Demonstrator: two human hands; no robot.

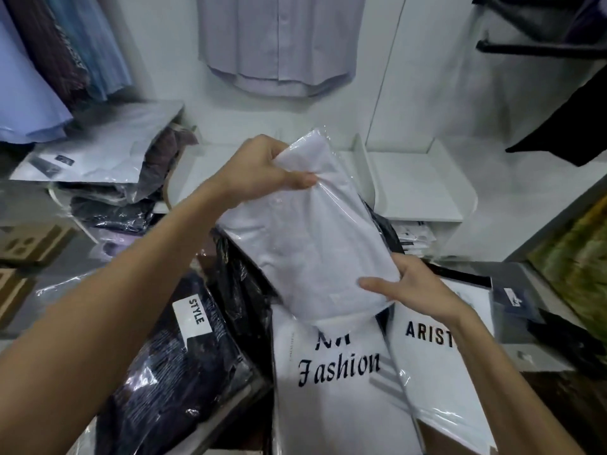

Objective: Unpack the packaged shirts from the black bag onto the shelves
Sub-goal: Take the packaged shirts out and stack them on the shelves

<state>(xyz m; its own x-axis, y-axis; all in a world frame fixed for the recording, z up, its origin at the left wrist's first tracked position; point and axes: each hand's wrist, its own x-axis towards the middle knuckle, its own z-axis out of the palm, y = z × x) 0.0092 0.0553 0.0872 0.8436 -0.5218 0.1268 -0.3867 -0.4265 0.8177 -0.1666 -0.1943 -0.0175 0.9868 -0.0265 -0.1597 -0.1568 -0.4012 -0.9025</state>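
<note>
A white packaged shirt (312,231) in clear plastic is held tilted in the middle of the view, above the black bag (243,287). My left hand (266,169) grips its upper end. My right hand (414,287) holds its lower right corner, thumb on top. Below it lie a white package printed "Fashion" (335,382) and another printed "ARIST" (437,353). A dark striped packaged shirt with a "STYLE" label (177,366) leans at the lower left. White shelves (417,182) stand behind, one compartment bare.
Packaged shirts are piled on the left shelf (98,178). Shirts hang at the upper left (59,60), and a pale one hangs on the back wall (282,44). Cardboard boxes (29,247) sit at the far left. Dark packages (522,303) lie at the right.
</note>
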